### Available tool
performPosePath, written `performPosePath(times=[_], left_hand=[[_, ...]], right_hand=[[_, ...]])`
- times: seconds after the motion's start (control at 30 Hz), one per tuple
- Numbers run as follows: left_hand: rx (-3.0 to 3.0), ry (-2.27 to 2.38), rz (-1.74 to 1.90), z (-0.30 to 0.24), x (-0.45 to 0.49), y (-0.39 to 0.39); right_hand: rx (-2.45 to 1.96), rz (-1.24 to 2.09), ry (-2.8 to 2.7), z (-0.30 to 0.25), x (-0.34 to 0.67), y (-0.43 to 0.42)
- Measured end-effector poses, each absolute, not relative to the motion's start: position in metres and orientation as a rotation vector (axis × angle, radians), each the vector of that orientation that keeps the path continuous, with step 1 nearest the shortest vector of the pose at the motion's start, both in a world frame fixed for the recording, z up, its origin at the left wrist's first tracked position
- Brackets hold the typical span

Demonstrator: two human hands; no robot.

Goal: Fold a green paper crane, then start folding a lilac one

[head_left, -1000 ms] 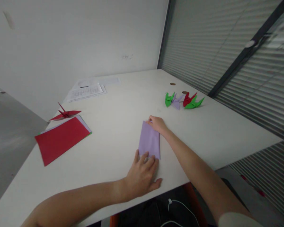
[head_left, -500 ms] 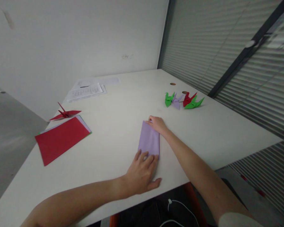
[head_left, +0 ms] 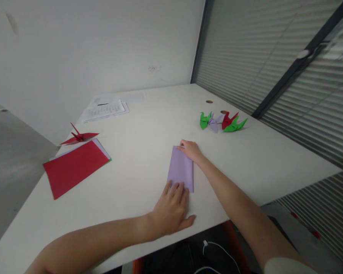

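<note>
A folded lilac paper sheet (head_left: 180, 168) lies flat on the white table (head_left: 148, 129) in front of me. My left hand (head_left: 171, 211) lies open, its fingers stretched flat on the sheet's near edge. My right hand (head_left: 191, 150) rests at the far right corner of the sheet, fingers curled and pressing down on the paper there.
A stack of coloured sheets with red on top (head_left: 74, 166) lies at the left, a red paper crane (head_left: 78, 137) behind it. Several green, lilac and red cranes (head_left: 221, 121) stand at the right. Printed papers (head_left: 104, 109) lie at the back. A white cable (head_left: 217, 247) hangs below the table edge.
My left fingers have drawn closer together and shifted slightly along the near edge of the lilac sheet. The right hand has stayed at the far corner.
</note>
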State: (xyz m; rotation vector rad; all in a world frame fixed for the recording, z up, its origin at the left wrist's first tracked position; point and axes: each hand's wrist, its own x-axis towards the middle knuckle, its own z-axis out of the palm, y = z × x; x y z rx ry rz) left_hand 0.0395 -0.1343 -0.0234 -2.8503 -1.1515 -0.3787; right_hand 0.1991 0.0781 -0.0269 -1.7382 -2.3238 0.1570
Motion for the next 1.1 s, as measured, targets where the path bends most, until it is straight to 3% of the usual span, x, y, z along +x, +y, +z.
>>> performPosePath(times=[1.1], left_hand=[[-2.978, -1.188, -0.348, -0.012, 0.038, -0.131]], right_hand=[[-1.737, 0.172, -2.333, -0.028, 0.198, 0.078]])
